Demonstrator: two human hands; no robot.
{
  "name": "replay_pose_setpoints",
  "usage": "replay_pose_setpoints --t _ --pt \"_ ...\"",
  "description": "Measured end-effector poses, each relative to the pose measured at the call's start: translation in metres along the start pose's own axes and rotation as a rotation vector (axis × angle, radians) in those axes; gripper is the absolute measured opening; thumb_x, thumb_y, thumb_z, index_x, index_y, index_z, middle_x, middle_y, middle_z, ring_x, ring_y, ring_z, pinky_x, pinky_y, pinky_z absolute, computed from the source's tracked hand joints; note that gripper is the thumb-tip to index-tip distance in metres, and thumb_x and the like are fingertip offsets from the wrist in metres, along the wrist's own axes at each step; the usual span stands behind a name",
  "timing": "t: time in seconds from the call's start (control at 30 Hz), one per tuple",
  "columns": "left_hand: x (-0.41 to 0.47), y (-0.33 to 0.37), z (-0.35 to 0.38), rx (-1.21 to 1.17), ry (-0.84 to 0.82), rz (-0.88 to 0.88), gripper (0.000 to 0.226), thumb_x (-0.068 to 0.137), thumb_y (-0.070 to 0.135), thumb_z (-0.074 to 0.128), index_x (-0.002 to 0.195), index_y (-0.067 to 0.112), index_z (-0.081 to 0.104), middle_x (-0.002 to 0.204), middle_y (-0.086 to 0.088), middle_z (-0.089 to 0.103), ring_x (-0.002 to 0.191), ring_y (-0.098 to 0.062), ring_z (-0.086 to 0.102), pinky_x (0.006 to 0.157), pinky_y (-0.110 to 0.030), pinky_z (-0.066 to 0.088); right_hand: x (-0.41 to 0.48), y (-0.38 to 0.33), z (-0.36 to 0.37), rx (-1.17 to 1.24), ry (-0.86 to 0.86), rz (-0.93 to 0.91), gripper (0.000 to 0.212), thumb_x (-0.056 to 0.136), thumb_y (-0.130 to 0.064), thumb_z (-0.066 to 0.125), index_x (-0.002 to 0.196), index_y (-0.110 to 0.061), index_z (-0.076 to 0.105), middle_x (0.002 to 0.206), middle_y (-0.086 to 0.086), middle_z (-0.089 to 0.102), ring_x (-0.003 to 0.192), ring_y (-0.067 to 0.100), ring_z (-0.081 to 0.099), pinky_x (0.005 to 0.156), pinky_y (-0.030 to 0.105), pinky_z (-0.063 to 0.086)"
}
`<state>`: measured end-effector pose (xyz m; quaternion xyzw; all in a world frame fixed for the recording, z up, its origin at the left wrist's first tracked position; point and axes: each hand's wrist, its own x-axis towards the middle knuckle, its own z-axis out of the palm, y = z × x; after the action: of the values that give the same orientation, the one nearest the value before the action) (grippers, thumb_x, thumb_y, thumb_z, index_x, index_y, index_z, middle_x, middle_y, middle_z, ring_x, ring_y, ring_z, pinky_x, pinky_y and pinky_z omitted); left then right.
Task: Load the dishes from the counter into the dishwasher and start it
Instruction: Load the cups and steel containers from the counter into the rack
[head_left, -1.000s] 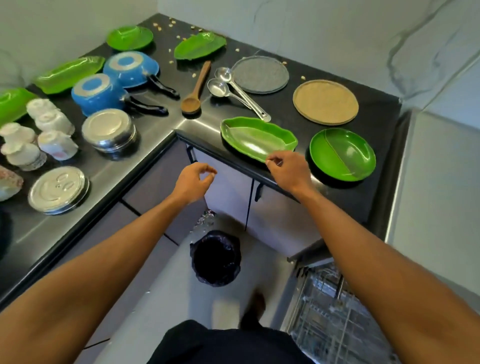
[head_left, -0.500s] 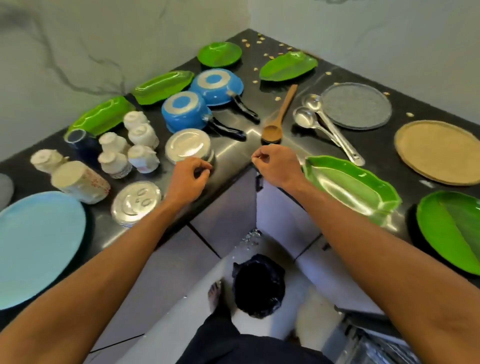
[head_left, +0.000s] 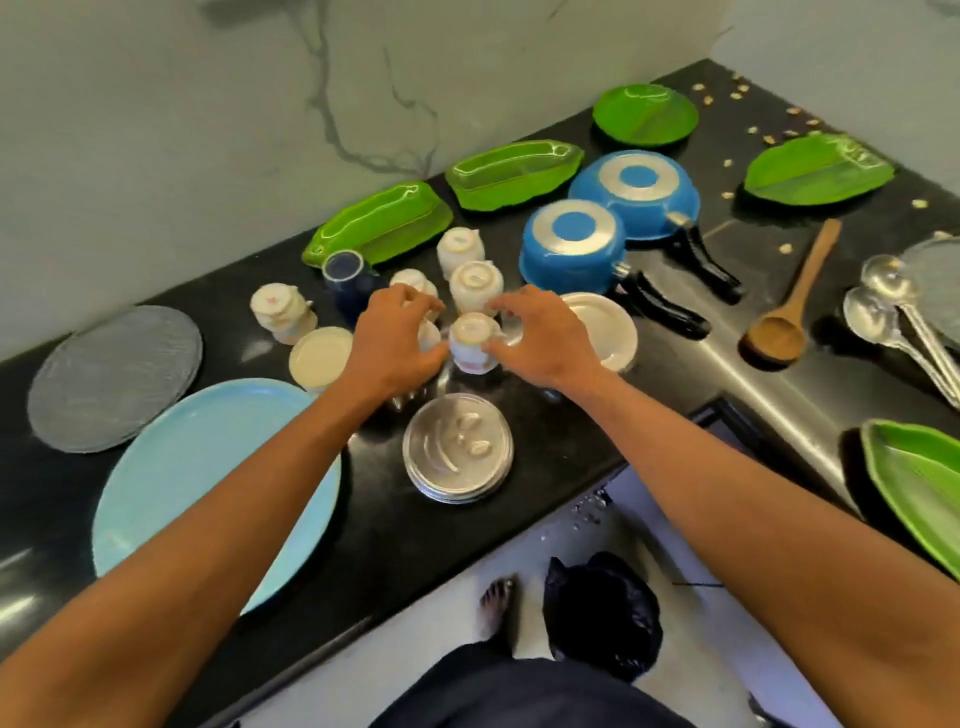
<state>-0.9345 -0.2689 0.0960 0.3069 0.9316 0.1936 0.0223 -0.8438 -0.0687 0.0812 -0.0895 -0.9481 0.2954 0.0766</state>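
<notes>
Several small white cups stand upside down on the black counter (head_left: 561, 457). My left hand (head_left: 400, 340) curls over one white cup (head_left: 429, 335), which it mostly hides. My right hand (head_left: 540, 338) hovers with spread, bent fingers right beside the middle white cup (head_left: 469, 343), thumb near its side; no firm grip shows. More cups (head_left: 475, 283) stand just behind my fingers. The dishwasher is out of view.
Steel lids (head_left: 457, 454) lie in front of my hands, a light-blue plate (head_left: 208, 483) and a grey plate (head_left: 114, 376) to the left. Blue pans (head_left: 571, 249), green trays (head_left: 384, 223), a wooden spoon (head_left: 784, 312) and ladles (head_left: 883, 312) lie behind and right. A black bin (head_left: 602, 613) stands on the floor.
The view swung left from the counter corner to the cups. Both hands moved forward from the counter edge onto the group of white cups.
</notes>
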Motion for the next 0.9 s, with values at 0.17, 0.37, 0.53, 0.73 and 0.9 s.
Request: replay_pose_setpoints --t 0.17,0.37,0.53,0.73,0.9 --pt "0.005 -0.003 -0.003 0.208 -0.141 -0.023 0.058 0.080 0.043 0.071 0.132 0.023 0.053 0.127 -0.011 0.049 0.118 -0.033 0.044 0.089 -0.046 0.045 0.010 -0.016 0.017 -0.149 -0.071 0.004 0.069 0.070 -0.053 0.077 0.133 -0.032 0.057 0.127 0.003 0.059 0.116 0.028 0.054 0.090 0.044 0.051" --pt "0.006 -0.010 0.004 0.346 -0.206 0.010 0.070 0.080 0.050 0.069 0.138 0.023 0.042 0.133 -0.012 0.046 0.117 -0.034 0.048 0.084 -0.045 0.044 0.016 -0.021 0.029 -0.321 -0.145 0.016 0.082 0.068 -0.063 0.076 0.139 -0.035 0.046 0.130 -0.001 0.056 0.116 0.028 0.055 0.087 0.043 0.048" --pt "0.005 -0.008 0.004 0.339 -0.182 0.002 0.060 0.087 0.041 0.066 0.139 0.025 0.042 0.134 -0.013 0.046 0.116 -0.035 0.050 0.083 -0.045 0.044 0.016 -0.023 0.039 -0.348 -0.106 0.022 0.072 0.071 -0.056 0.075 0.132 -0.032 0.047 0.122 0.000 0.060 0.107 0.029 0.063 0.082 0.041 0.048" --pt "0.007 -0.007 -0.002 0.287 -0.208 -0.015 0.055 0.086 0.038 0.067 0.136 0.026 0.047 0.135 -0.012 0.046 0.118 -0.036 0.048 0.086 -0.048 0.045 0.016 -0.027 0.024 -0.164 -0.032 0.119 0.072 0.070 -0.051 0.079 0.132 -0.028 0.050 0.120 0.006 0.058 0.109 0.028 0.059 0.085 0.042 0.051" --pt "0.005 0.003 -0.002 0.178 -0.052 0.032 0.043 0.084 0.037 0.064 0.122 0.019 0.058 0.121 -0.014 0.053 0.111 -0.038 0.047 0.079 -0.046 0.044 -0.007 -0.022 -0.007 -0.028 0.120 0.237 0.077 0.067 -0.048 0.082 0.135 -0.030 0.050 0.119 0.000 0.059 0.109 0.024 0.059 0.083 0.038 0.049"
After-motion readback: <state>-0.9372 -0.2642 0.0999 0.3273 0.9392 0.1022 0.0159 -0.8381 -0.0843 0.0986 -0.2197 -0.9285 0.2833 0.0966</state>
